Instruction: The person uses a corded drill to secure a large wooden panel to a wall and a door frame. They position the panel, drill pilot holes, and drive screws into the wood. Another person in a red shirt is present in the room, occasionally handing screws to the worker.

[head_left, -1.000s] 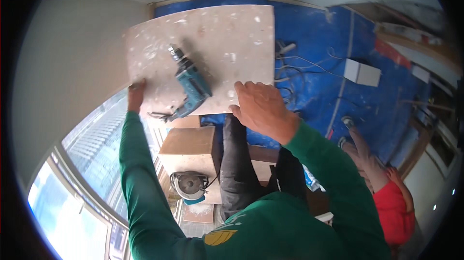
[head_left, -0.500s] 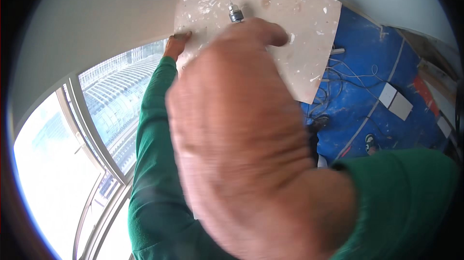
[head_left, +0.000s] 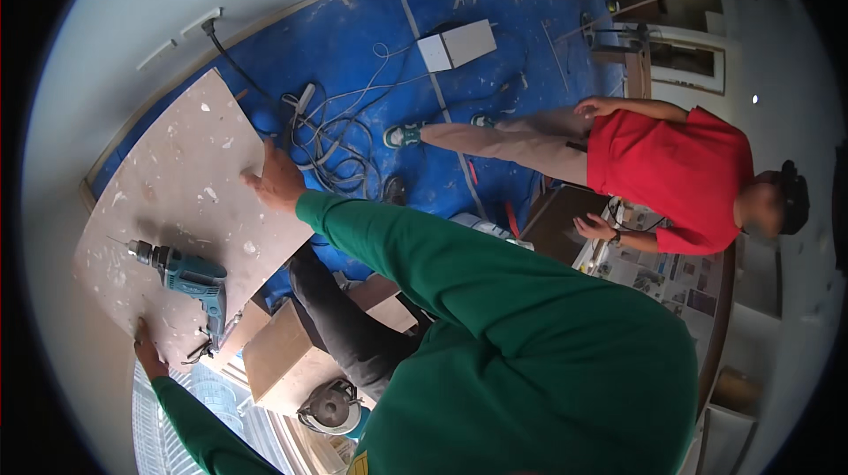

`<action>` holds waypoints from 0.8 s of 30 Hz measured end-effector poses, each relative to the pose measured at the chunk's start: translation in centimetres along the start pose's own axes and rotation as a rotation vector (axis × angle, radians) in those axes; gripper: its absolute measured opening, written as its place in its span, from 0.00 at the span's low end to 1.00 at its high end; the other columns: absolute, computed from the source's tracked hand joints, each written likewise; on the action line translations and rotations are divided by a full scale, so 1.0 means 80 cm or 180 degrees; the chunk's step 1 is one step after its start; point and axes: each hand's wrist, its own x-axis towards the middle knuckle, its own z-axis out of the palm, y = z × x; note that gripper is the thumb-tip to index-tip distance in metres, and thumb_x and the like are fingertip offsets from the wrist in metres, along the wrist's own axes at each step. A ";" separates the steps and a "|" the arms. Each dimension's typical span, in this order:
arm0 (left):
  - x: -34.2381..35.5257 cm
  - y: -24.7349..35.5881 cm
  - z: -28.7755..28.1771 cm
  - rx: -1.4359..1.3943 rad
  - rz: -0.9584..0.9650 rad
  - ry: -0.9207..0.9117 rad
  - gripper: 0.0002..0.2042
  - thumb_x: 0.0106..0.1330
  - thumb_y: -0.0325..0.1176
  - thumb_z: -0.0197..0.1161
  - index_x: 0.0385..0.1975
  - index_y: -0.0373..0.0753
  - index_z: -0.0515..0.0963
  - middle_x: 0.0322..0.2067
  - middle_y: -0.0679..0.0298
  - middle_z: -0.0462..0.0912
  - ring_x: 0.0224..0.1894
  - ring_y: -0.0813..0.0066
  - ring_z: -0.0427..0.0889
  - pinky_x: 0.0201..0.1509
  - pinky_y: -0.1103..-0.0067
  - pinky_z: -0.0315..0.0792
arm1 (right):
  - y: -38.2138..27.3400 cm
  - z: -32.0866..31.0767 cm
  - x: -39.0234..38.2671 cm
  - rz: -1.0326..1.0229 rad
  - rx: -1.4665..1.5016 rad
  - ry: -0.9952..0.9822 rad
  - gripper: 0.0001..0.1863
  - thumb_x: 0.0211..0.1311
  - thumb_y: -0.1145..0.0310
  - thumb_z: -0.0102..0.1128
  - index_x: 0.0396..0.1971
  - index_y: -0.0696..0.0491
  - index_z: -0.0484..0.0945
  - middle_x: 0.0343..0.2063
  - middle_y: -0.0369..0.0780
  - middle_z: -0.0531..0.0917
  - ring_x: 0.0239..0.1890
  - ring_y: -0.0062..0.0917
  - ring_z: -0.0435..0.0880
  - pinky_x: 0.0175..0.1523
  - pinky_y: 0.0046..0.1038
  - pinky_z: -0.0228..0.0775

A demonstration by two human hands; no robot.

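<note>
While both hands hold it: the speckled board (head_left: pixel 181 197) lies tilted above the blue floor covering (head_left: pixel 495 60).
Left hand (head_left: pixel 146 353): fingers curled over the board's near corner, gripping it.
Right hand (head_left: pixel 276 182): clasping the board's far edge, thumb on top.
Drill (head_left: pixel 187 278): teal, lying on the board near the left hand.
Cables (head_left: pixel 340 135): tangled on the floor just beyond the right hand.
Bystander (head_left: pixel 671 166): red shirt, standing well apart.
Circular saw (head_left: pixel 329 409): below the board, beside a wooden box (head_left: pixel 283 356).
</note>
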 end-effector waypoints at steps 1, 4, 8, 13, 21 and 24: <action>-0.007 0.017 0.006 0.0078 -0.0172 0.0012 0.45 0.66 0.61 0.70 0.74 0.35 0.64 0.69 0.54 0.72 0.67 0.53 0.75 0.66 0.53 0.72 | 0.009 0.007 0.002 -0.0030 0.0032 0.0046 0.54 0.64 0.49 0.72 0.73 0.70 0.50 0.56 0.64 0.75 0.59 0.58 0.77 0.64 0.49 0.70; -0.027 0.039 0.007 0.0227 -0.0610 0.0138 0.49 0.62 0.66 0.70 0.77 0.43 0.60 0.72 0.59 0.69 0.68 0.52 0.73 0.62 0.44 0.69 | 0.005 0.006 0.005 0.0133 0.0031 -0.0170 0.50 0.65 0.52 0.71 0.71 0.69 0.52 0.55 0.64 0.75 0.58 0.57 0.78 0.62 0.50 0.71; -0.036 0.048 0.015 0.0317 -0.0901 0.0441 0.44 0.63 0.66 0.69 0.75 0.51 0.65 0.69 0.66 0.72 0.68 0.58 0.72 0.63 0.43 0.66 | 0.007 0.010 0.001 0.0018 0.0071 0.0004 0.43 0.66 0.55 0.70 0.66 0.68 0.57 0.53 0.62 0.74 0.57 0.56 0.76 0.61 0.51 0.70; -0.041 0.041 0.012 0.0387 -0.0904 0.0559 0.51 0.59 0.68 0.72 0.77 0.48 0.60 0.72 0.62 0.69 0.68 0.52 0.72 0.60 0.40 0.67 | 0.013 0.015 0.003 -0.0047 0.0169 -0.0083 0.43 0.65 0.58 0.71 0.67 0.68 0.55 0.56 0.62 0.72 0.59 0.56 0.75 0.62 0.51 0.69; -0.040 0.054 0.013 0.0227 -0.0862 0.0223 0.49 0.60 0.64 0.73 0.77 0.47 0.60 0.72 0.60 0.69 0.68 0.52 0.72 0.61 0.42 0.69 | 0.012 0.015 0.002 -0.0020 0.0074 0.0013 0.44 0.66 0.57 0.70 0.69 0.68 0.55 0.58 0.64 0.72 0.61 0.57 0.74 0.64 0.51 0.68; -0.027 0.051 0.013 0.0243 -0.0692 0.0108 0.49 0.62 0.62 0.73 0.77 0.43 0.60 0.72 0.57 0.68 0.70 0.52 0.71 0.65 0.45 0.68 | 0.015 0.016 0.004 -0.0031 0.0065 0.0086 0.44 0.66 0.56 0.70 0.68 0.68 0.56 0.57 0.64 0.73 0.61 0.58 0.74 0.64 0.51 0.68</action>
